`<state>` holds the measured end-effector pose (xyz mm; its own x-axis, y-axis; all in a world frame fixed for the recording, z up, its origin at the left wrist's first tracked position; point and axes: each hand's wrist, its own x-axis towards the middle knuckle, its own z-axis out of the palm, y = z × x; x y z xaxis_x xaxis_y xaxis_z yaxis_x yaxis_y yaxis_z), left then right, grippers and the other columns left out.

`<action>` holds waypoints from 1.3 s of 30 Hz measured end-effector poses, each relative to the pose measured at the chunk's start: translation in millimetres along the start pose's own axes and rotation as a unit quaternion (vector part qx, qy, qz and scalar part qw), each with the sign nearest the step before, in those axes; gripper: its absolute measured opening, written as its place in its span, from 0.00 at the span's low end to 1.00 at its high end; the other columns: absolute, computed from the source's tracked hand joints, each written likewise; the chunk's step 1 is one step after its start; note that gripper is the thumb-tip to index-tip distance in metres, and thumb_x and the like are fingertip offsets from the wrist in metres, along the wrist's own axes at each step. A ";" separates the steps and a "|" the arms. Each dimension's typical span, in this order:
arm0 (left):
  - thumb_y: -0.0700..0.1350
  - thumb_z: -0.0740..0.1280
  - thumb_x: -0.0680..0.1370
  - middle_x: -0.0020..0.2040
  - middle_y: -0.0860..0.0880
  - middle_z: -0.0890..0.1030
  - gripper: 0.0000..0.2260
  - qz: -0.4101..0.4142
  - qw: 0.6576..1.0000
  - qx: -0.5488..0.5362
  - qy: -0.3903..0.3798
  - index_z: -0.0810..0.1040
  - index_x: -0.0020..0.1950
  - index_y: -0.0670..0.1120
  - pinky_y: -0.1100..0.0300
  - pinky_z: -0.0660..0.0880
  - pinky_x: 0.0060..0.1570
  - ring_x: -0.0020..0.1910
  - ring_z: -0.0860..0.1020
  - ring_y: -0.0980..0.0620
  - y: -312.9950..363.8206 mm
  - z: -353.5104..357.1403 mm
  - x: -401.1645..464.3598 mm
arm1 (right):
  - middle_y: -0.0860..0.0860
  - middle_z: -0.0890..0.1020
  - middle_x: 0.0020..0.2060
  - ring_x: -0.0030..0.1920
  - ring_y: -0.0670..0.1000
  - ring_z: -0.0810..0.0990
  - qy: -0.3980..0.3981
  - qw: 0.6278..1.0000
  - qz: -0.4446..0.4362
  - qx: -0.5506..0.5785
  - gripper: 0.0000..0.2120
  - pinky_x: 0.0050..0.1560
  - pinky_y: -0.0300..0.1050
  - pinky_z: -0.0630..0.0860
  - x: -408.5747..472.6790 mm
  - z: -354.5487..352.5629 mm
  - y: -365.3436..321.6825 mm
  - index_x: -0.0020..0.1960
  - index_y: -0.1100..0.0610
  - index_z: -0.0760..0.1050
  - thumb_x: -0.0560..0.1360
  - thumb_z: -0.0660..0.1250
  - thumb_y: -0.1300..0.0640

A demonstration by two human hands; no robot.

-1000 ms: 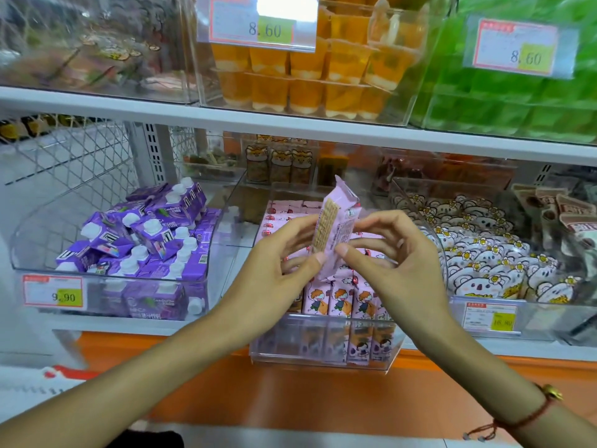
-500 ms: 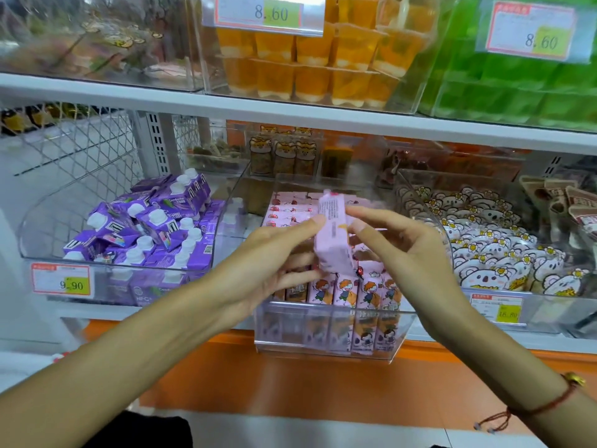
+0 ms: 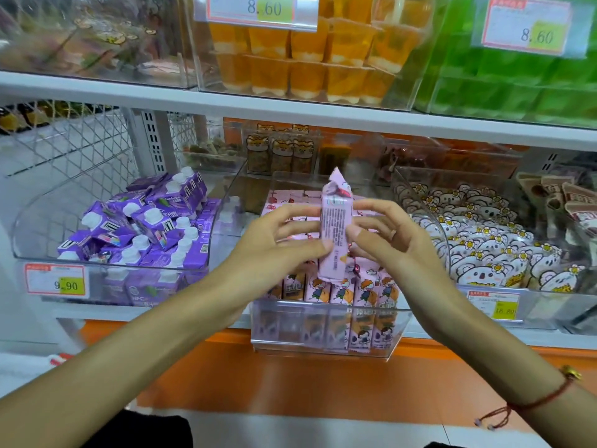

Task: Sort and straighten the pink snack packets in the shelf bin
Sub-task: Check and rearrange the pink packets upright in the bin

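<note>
A pink snack packet [image 3: 334, 221] stands upright in the air above the clear shelf bin [image 3: 326, 334], its printed back toward me. My left hand [image 3: 277, 244] pinches its left edge with thumb and fingers. My right hand [image 3: 391, 244] pinches its right edge the same way. Below them a row of pink packets [image 3: 352, 292] with a cartoon child stands upright at the bin's front, and more pink packets [image 3: 290, 202] lie flat further back, partly hidden by my hands.
A clear bin of purple drink cartons [image 3: 145, 231] sits to the left, a bin of koala-print packets [image 3: 491, 247] to the right. Above is a white shelf edge [image 3: 290, 108] with orange jelly cups [image 3: 300, 59] and green packs [image 3: 517, 88]. An orange ledge [image 3: 290, 376] runs below.
The held packet has turned from tilted to upright with its printed back facing me, and both hands shifted to pinch its two sides. The view has moved closer.
</note>
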<state>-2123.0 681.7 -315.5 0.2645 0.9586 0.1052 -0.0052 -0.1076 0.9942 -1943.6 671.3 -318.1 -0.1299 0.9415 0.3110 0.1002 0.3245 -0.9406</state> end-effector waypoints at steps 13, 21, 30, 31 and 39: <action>0.37 0.69 0.76 0.59 0.53 0.80 0.16 0.149 0.988 0.049 0.009 0.72 0.60 0.49 0.63 0.76 0.57 0.58 0.79 0.58 -4.9 1.4 0.5 | 0.43 0.79 0.57 0.62 0.43 0.76 -0.033 0.991 -0.121 -0.056 0.20 0.63 0.37 0.71 -2.5 4.7 -2.3 0.62 0.48 0.72 0.71 0.69 0.55; 0.41 0.72 0.74 0.56 0.54 0.82 0.15 0.155 0.986 0.053 0.042 0.76 0.60 0.48 0.72 0.75 0.47 0.57 0.79 0.60 4.2 3.4 -4.0 | 0.43 0.78 0.57 0.59 0.41 0.75 0.038 0.962 -0.172 -0.208 0.16 0.61 0.37 0.71 1.7 -0.8 6.5 0.60 0.48 0.74 0.76 0.68 0.63; 0.42 0.70 0.76 0.47 0.56 0.83 0.10 0.157 0.966 0.067 0.194 0.78 0.57 0.44 0.75 0.74 0.41 0.43 0.81 0.66 4.7 -11.9 9.3 | 0.44 0.71 0.61 0.61 0.42 0.69 0.068 0.907 -0.160 -0.383 0.24 0.58 0.31 0.63 7.6 -5.8 20.5 0.69 0.51 0.66 0.76 0.68 0.55; 0.41 0.69 0.76 0.48 0.55 0.83 0.11 0.162 0.962 0.067 0.211 0.77 0.58 0.44 0.75 0.74 0.42 0.43 0.81 0.66 5.4 -15.5 14.7 | 0.45 0.70 0.63 0.63 0.43 0.68 0.043 0.902 -0.136 -0.407 0.23 0.59 0.33 0.63 7.9 -5.1 23.3 0.70 0.51 0.65 0.76 0.66 0.52; 0.42 0.70 0.76 0.57 0.46 0.80 0.17 0.111 0.952 0.240 0.155 0.73 0.64 0.42 0.62 0.77 0.51 0.51 0.80 0.52 7.4 -20.2 93.1 | 0.48 0.73 0.64 0.64 0.49 0.69 -0.102 0.829 -0.060 -0.546 0.21 0.61 0.41 0.64 9.1 -0.2 34.3 0.70 0.51 0.67 0.81 0.53 0.43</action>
<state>-2117.8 775.4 -297.9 0.0114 0.9217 0.3876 0.4333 -0.3539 0.8289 -1941.1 691.0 -347.5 -0.3566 0.8979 0.2582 0.8939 0.4083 -0.1850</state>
